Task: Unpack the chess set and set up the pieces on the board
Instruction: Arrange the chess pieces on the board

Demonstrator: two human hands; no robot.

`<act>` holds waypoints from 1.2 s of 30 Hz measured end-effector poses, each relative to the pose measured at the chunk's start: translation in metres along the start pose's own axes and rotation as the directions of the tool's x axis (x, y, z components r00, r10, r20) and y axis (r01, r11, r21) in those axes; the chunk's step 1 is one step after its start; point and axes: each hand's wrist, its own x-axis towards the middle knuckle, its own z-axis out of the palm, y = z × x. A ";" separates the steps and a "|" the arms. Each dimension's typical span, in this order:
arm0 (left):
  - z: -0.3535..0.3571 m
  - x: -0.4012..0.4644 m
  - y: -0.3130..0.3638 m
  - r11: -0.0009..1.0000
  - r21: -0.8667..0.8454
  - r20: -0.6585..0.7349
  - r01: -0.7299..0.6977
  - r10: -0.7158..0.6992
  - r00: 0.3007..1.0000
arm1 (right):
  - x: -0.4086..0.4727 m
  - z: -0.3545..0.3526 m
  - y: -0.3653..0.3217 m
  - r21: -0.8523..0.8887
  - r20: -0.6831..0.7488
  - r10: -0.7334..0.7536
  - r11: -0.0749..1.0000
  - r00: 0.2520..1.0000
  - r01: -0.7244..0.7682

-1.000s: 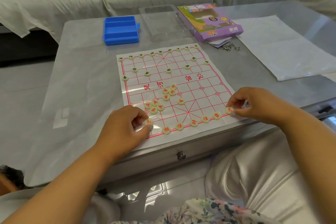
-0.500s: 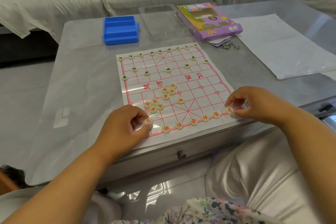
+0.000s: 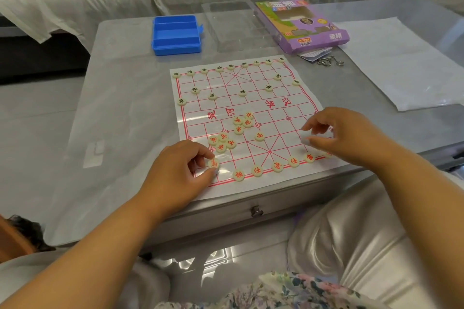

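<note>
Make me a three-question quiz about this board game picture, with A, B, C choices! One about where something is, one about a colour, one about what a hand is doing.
1. Where is the blue box?
A. on the table beyond the board
B. on the sofa
C. on the floor

2. What colour is the writing on the pieces nearest the person?
A. green
B. red
C. blue

3. What is the left hand doing?
A. lying flat
B. pinching a piece
C. lifting the purple box

Answers: 1 A, it sits on the table past the board. 2 B, the near-row piece has red writing. 3 B, fingers and thumb pinch a piece at the board's near corner.
</note>
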 end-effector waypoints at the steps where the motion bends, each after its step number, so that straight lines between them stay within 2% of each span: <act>1: 0.000 0.000 0.000 1.000 -0.003 0.000 0.000 0.000 1.000 | 0.004 0.004 -0.007 -0.006 -0.002 -0.017 1.000 1.000 0.017; 7: -0.002 -0.001 0.001 0.999 -0.045 -0.004 0.005 -0.006 1.000 | 0.020 0.017 -0.038 -0.005 0.019 -0.077 0.997 0.997 0.077; 17: -0.010 -0.009 0.003 0.998 -0.032 0.009 -0.046 0.046 0.999 | 0.019 0.025 -0.038 -0.011 0.043 -0.051 0.999 0.998 0.051; 22: -0.006 -0.010 0.003 0.998 0.044 0.080 -0.049 0.045 0.996 | 0.021 0.026 -0.037 0.000 0.034 -0.032 0.999 0.999 0.032; 30: -0.005 -0.007 0.002 0.997 0.058 0.187 -0.054 0.042 0.981 | 0.022 0.026 -0.036 0.008 0.024 -0.019 1.000 1.000 0.019; 32: -0.007 -0.006 0.004 0.999 0.038 0.166 -0.029 0.022 0.986 | 0.022 0.026 -0.039 0.017 0.016 -0.023 1.000 1.000 0.023; 36: -0.011 0.005 0.005 0.996 0.019 0.001 0.086 -0.086 0.996 | 0.022 0.030 -0.055 0.057 -0.002 -0.062 0.996 0.998 0.062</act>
